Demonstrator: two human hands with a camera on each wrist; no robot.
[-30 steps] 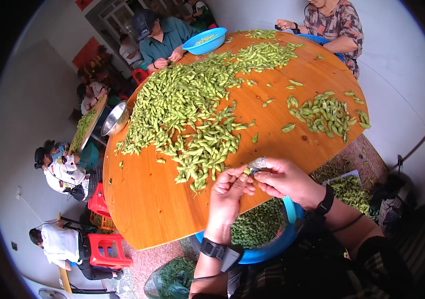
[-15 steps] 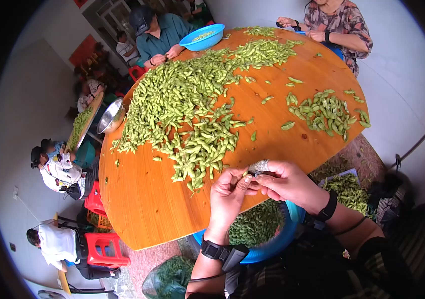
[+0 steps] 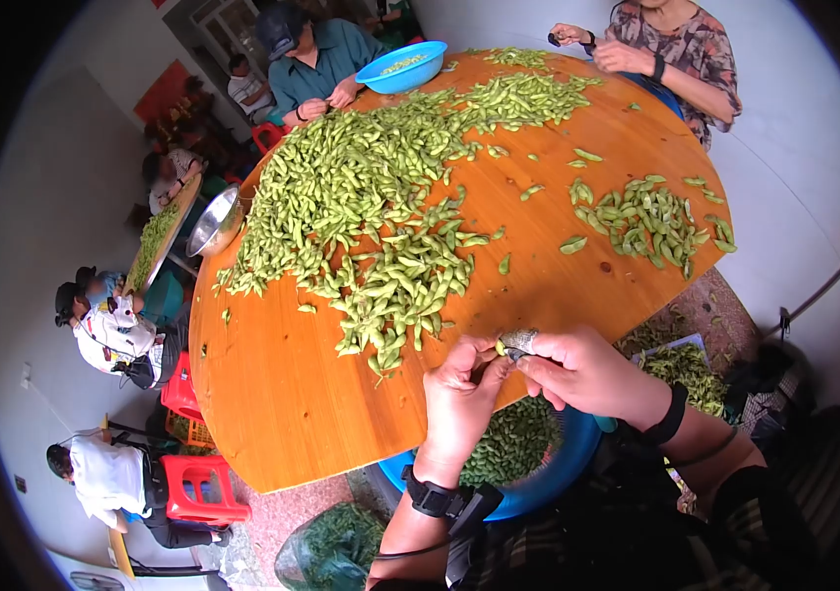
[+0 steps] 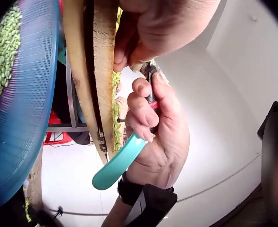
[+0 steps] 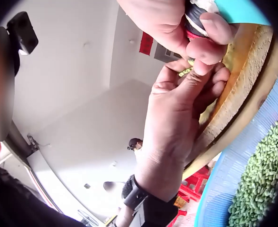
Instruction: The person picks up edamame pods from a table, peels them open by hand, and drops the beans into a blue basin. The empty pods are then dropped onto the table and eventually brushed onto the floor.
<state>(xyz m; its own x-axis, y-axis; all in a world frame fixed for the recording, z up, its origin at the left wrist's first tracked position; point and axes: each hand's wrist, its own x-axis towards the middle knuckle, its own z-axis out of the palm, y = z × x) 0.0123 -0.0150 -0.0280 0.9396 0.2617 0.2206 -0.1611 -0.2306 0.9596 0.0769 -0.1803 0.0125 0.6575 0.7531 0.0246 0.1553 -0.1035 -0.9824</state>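
Over the near edge of a wooden table [image 3: 302, 404], my left hand [image 3: 461, 404] pinches a green soybean pod [image 5: 185, 72] between thumb and fingers. My right hand [image 3: 577, 379] is right up against it, its fingers curled round a tool with a curved teal handle [image 4: 120, 163] and a black, red-banded part. The tool's working end is hidden among the fingers. Pale mesh-like wrapping [image 3: 520, 342] covers the right index finger. Under the hands stands a blue mesh basket [image 4: 30, 118] holding shelled green beans [image 5: 266, 170].
A large pile of pods [image 3: 341, 197] spreads over the table, with a smaller heap [image 3: 646, 219] at the right. A blue basin [image 3: 402, 69] and a metal bowl [image 3: 215, 222] stand at its far edges. Two people work across the table. A red stool [image 3: 205, 488] stands at lower left.
Both hands stay together over the table edge and have shifted slightly right. The right hand has turned, and its teal handle shows less in the head view. The person at upper right has moved their hands.
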